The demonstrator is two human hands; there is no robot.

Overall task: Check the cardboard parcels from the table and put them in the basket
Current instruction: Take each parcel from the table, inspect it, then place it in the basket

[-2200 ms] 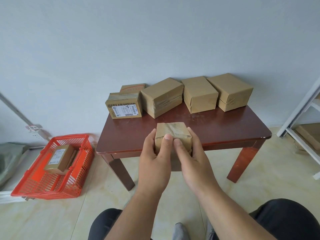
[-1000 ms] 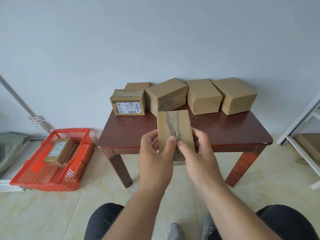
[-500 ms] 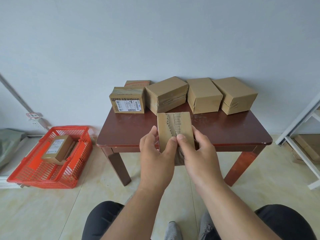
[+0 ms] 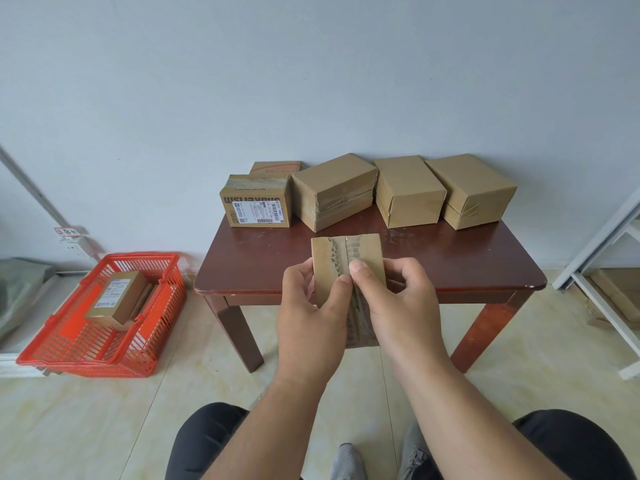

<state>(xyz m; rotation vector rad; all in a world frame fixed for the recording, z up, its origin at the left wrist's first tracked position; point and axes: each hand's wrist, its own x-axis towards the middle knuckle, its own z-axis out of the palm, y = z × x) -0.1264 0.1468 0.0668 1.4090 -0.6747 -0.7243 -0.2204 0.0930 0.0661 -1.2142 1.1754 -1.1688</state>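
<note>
Parcel flipped up on end, taped seam getting the once-over

So a couple seconds back the small parcel (image 4: 347,268) was held flat and low between both hands, now it's tipped upright in front of the table (image 4: 485,268) edge with the crinkly tape seam facing the camera, meaning the checking bit is well underway and the drop into the basket (image 4: 104,341) isn't done yet. Left hand (image 4: 311,317) is curled round the left side, thumb pressed on the front by the seam. Right hand (image 4: 398,306) grips the right side the same way, thumb tip almost touching the left one. One labelled box (image 4: 116,301) sits in the red basket on the floor to the left, five more parcels (image 4: 408,190) lined up along the back of the table
</note>
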